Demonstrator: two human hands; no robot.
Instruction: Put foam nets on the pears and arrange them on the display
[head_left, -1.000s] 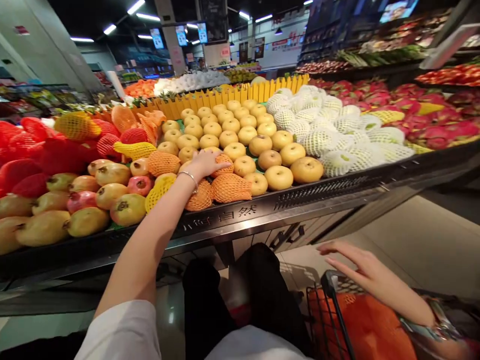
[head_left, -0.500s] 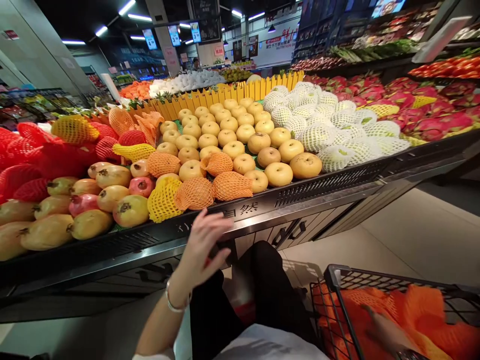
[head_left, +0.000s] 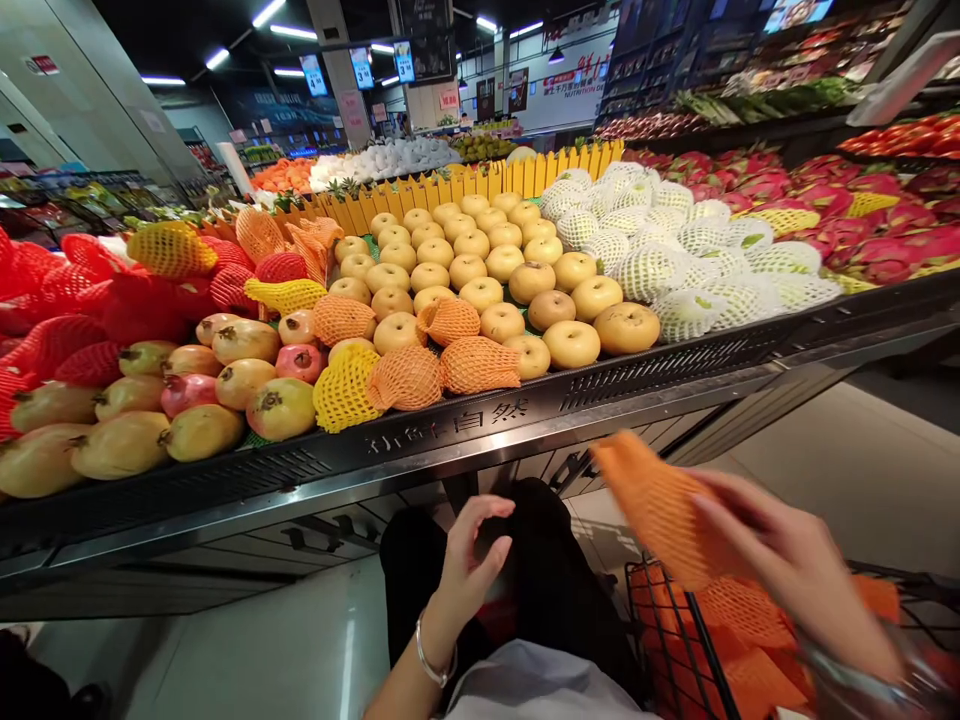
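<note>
My right hand grips an orange foam net sleeve, slightly blurred, above the black wire basket at lower right. More orange sleeves lie in that basket. My left hand, with a bangle at the wrist, is raised over my lap, thumb and fingers apart with nothing between them. Ahead on the stand are rows of round tan pears. Several pieces at the front edge wear orange net sleeves, and one wears a yellow net sleeve.
Pomegranates and red netting fill the stand's left. White-netted fruit and dragon fruit lie to the right. The stand's black front rim runs across before me, with a yellow picket divider behind the pears.
My right hand has come up out of the basket with an orange foam net sleeve. My left hand has drawn back from the stand's edge, down and to the right.
</note>
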